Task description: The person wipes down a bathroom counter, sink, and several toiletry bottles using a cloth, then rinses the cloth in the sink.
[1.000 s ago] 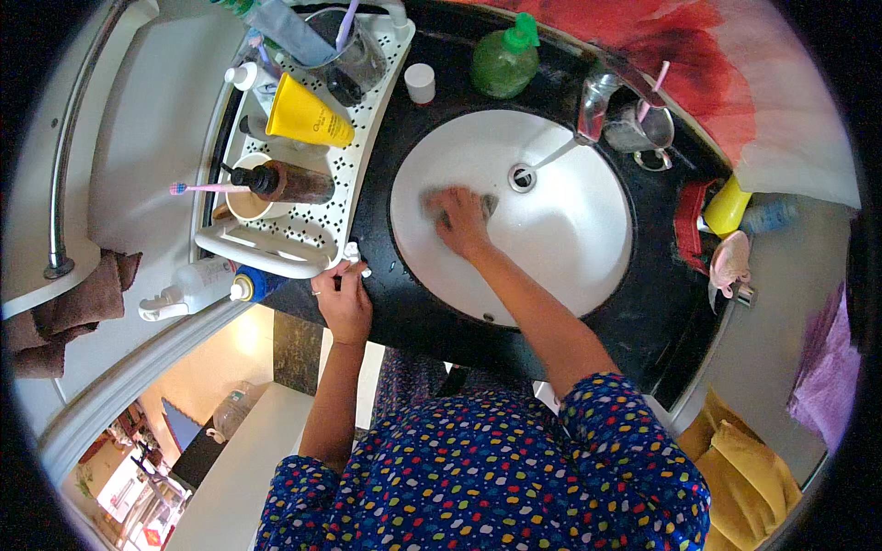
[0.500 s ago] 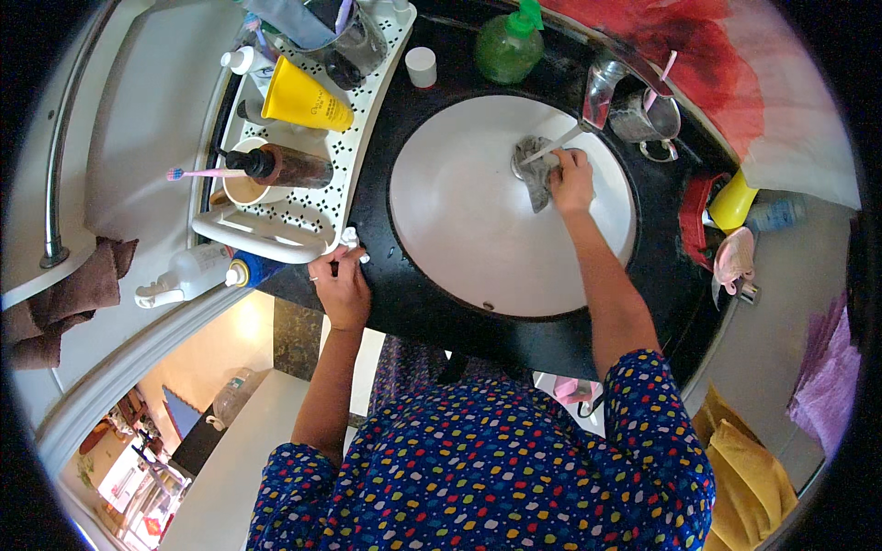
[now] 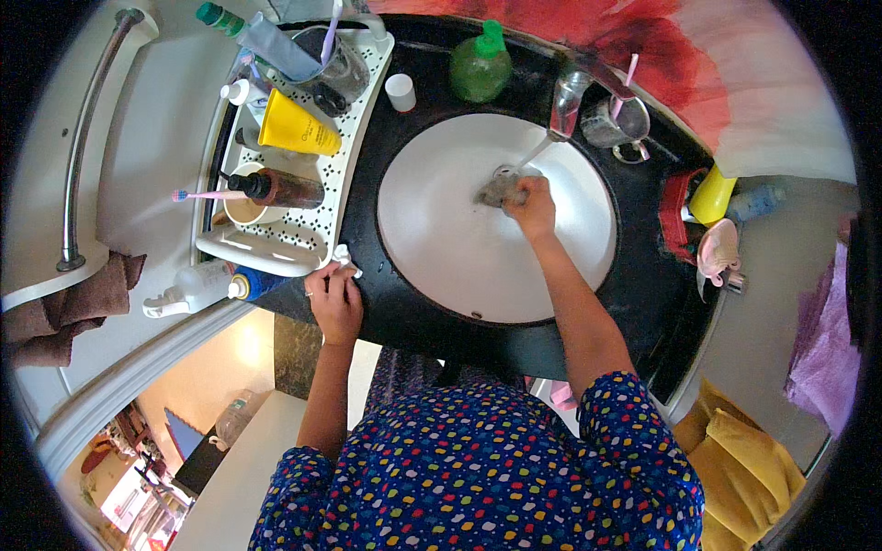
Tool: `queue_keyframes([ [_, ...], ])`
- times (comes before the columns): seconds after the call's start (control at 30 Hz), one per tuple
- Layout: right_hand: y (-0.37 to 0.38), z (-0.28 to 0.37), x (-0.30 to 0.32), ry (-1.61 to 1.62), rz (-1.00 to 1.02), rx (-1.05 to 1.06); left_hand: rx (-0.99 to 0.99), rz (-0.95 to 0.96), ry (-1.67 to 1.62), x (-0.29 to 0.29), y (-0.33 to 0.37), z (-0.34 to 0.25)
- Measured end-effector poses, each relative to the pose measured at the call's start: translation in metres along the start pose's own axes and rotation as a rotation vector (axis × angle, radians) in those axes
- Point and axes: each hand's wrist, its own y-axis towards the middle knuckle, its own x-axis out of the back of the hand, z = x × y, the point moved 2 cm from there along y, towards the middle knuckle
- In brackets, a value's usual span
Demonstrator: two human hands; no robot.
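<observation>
In the white basin, my right hand is closed on a wet, crumpled grey cloth. The cloth lies against the basin floor, partly over the drain. A thin stream of water runs from the metal faucet down towards it. My left hand is at the counter's left front edge, fingers bent under the near corner of the white perforated rack. A small white object touches those fingers; their tips are hidden, and I cannot make out what they grip.
The rack holds a yellow tube, a brown pump bottle and a toothbrush cup. A white cap and green soap bottle stand behind the basin. At right are a metal mug and red holder.
The grey cloth and my right hand have shifted left and slightly nearer in the basin, over the drain. My left hand stays by the rack corner. The whole view has shifted a little.
</observation>
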Motion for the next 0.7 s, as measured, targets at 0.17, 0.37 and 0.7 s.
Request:
queue_keyframes([
  [0.17, 0.024, 0.01, 0.038, 1.138, -0.271, -0.428, -0.017, -0.018, 0.071, 0.03, -0.006, -0.037],
  [0.37, 0.051, 0.01, 0.023, 1.476, -0.267, -0.462, -0.225, 0.077, -0.183, 0.007, 0.015, -0.088],
  [0.7, 0.032, 0.043, 0.036, 1.091, 0.114, -0.267, 0.113, 0.081, -0.454, -0.18, 0.113, -0.096],
])
